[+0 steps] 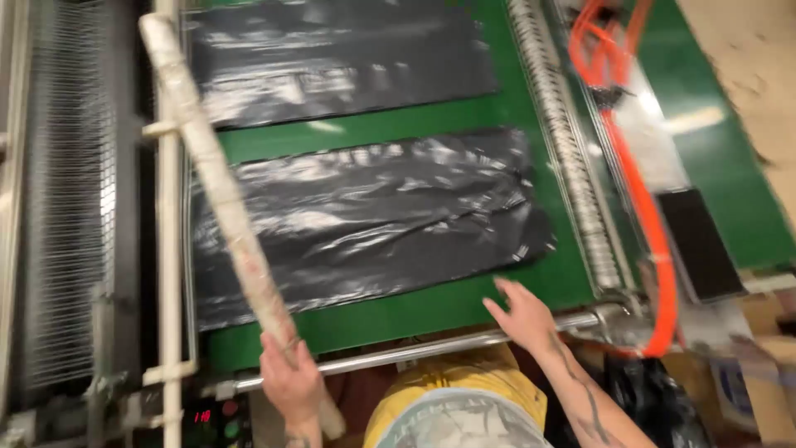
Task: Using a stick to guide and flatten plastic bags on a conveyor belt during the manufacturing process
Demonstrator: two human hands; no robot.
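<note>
Left hand, lower centre-left of frame: fingers closed round a long wrapped roll, pale, taped w/ clear film. Roll runs diagonally from the hand up to upper left of frame, tilted, crossing over a white rail at left. Lower end of roll sticks out below the hand.

Right hand, lower centre-right: open, fingers spread, holding nothing, over the green surface near the front edge; contact w/ surface cannot be told due to blur. Just beside it, a metal bar along the front edge.

Two black plastic sheets lie flat on the surface: near sheet at centre, just above the right hand, not touching it; far sheet at top. Green gap between them.

Right of frame: ribbed metal roller, orange hoses. Motion blur overall.
</note>
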